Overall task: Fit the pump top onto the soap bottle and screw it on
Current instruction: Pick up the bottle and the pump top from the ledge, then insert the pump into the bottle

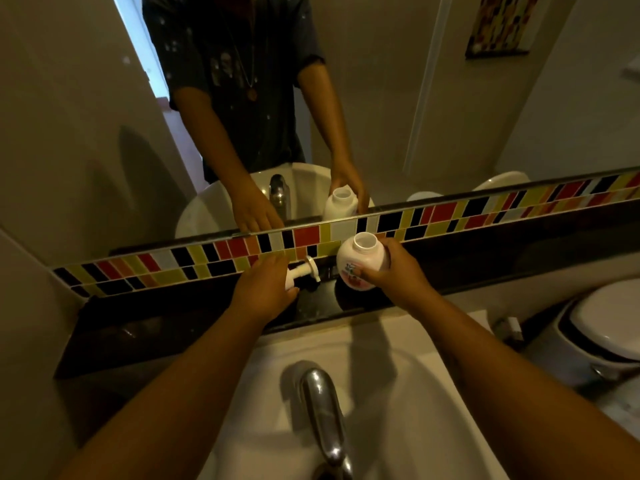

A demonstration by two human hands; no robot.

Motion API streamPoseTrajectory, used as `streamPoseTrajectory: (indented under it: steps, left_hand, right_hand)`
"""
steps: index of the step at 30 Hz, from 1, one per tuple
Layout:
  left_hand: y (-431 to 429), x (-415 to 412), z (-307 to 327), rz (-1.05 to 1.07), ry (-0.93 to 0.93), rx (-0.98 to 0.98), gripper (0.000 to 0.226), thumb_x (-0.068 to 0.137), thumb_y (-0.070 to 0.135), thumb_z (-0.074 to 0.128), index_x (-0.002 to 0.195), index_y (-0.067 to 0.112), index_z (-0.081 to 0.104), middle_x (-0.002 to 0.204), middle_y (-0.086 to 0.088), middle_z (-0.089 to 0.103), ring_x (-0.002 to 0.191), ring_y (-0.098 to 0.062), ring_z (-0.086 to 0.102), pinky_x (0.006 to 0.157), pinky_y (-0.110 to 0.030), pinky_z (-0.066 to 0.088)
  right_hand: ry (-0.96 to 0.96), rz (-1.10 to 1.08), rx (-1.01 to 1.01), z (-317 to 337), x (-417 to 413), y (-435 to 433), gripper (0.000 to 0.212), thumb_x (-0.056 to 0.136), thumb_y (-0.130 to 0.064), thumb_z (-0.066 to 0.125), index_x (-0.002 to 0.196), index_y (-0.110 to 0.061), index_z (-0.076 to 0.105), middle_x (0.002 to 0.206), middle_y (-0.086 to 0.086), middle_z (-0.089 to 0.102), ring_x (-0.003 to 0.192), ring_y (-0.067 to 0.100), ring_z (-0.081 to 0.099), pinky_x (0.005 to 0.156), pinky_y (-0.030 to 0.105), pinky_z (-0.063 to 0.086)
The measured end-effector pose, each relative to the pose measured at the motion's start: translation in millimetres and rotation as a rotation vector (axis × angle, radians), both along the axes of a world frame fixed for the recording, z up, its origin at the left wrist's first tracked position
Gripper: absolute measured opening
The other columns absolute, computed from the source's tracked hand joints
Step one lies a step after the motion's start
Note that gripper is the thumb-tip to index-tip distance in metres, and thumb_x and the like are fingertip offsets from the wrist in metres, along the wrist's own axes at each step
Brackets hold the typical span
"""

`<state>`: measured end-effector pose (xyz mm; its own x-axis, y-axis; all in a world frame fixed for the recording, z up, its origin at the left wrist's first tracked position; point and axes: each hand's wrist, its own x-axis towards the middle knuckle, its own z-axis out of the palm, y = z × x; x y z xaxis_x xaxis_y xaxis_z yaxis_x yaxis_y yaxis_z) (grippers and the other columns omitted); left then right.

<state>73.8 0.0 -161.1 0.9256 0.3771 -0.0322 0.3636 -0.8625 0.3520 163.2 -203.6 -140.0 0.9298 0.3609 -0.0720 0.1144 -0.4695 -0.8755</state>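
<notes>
A white soap bottle (360, 259) with a pink label stands on the dark ledge (173, 317) behind the sink, its wide neck uncovered. My right hand (394, 271) grips its right side, thumb across the label. To its left the white pump top (303, 270) lies on its side on the ledge, collar pointing toward the bottle. My left hand (266, 289) covers the pump's head end, fingers curled on it. A small gap separates pump and bottle.
A mirror (346, 98) above a coloured tile strip (485, 213) reflects both arms and the bottle. Below the ledge lie the white basin (398, 393) and chrome tap (323, 407). A white toilet (602, 327) stands at the right.
</notes>
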Motion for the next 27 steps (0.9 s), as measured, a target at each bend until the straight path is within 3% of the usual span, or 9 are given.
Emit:
streamPoseTrajectory:
  steps: [5,9,13,15,18,21,27]
  left_hand:
    - [2.4,5.6,4.6,0.047,0.009,-0.163,0.039,0.087,0.02,0.073,0.121,0.014,0.056,0.117,-0.012,0.064,0.1,-0.028,0.063,0.079,-0.036,0.05]
    - [-8.8,8.4,39.0,0.002,-0.203,-0.44,0.033,0.087,0.025,0.073,0.115,0.02,0.055,0.104,0.001,0.061,0.091,-0.017,0.062,0.073,-0.032,0.052]
    - [-29.4,25.8,81.4,-0.048,-0.399,-0.855,0.038,0.087,0.025,0.073,0.118,0.031,0.051,0.113,0.013,0.059,0.101,-0.007,0.059,0.078,-0.026,0.051]
    - [-41.4,38.0,93.8,-0.049,-0.445,-0.999,0.043,0.088,0.024,0.071,0.123,0.032,0.048,0.125,0.011,0.059,0.108,-0.007,0.057,0.08,-0.025,0.047]
    - [-55.1,52.2,92.7,-0.038,-0.473,-1.11,0.048,0.088,0.025,0.071,0.129,0.03,0.048,0.141,0.002,0.056,0.123,-0.015,0.054,0.092,-0.032,0.049]
    - [-65.1,59.2,80.1,0.009,-0.489,-1.206,0.052,0.087,0.026,0.072,0.135,0.027,0.049,0.14,0.0,0.059,0.129,-0.022,0.054,0.109,-0.049,0.043]
    - [-78.3,69.7,73.2,0.081,-0.578,-1.31,0.041,0.085,0.034,0.072,0.123,0.034,0.056,0.131,0.002,0.064,0.123,-0.023,0.059,0.109,-0.055,0.042]
  right_hand:
    - [-0.012,0.002,-0.006,-4.9,0.4,-1.5,0.06,0.076,-0.015,0.073,0.128,-0.018,0.044,0.134,0.007,0.053,0.124,0.025,0.049,0.097,0.041,0.045]
    - [-0.03,0.008,0.009,-7.2,0.3,-2.2,0.059,0.076,-0.016,0.074,0.127,-0.019,0.044,0.132,0.006,0.053,0.123,0.024,0.05,0.095,0.039,0.046]
    - [-0.027,0.003,0.022,-8.8,0.4,-3.2,0.06,0.075,-0.017,0.074,0.127,-0.018,0.044,0.132,0.007,0.053,0.123,0.025,0.05,0.097,0.042,0.046]
    - [-0.029,0.005,0.028,-8.7,0.5,-2.8,0.06,0.075,-0.017,0.074,0.127,-0.018,0.044,0.132,0.007,0.053,0.122,0.025,0.05,0.096,0.041,0.046]
    - [-0.032,-0.006,0.027,-10.9,0.9,-1.8,0.061,0.075,-0.018,0.075,0.127,-0.02,0.044,0.132,0.006,0.053,0.122,0.024,0.051,0.096,0.041,0.046]
    - [-0.038,-0.019,0.041,-13.1,0.8,-0.8,0.061,0.075,-0.02,0.075,0.127,-0.021,0.044,0.131,0.006,0.054,0.12,0.023,0.052,0.094,0.039,0.046]
    - [-0.046,-0.018,0.072,-17.3,2.4,-1.0,0.06,0.074,-0.021,0.075,0.126,-0.023,0.044,0.13,0.004,0.054,0.117,0.02,0.052,0.089,0.033,0.046]
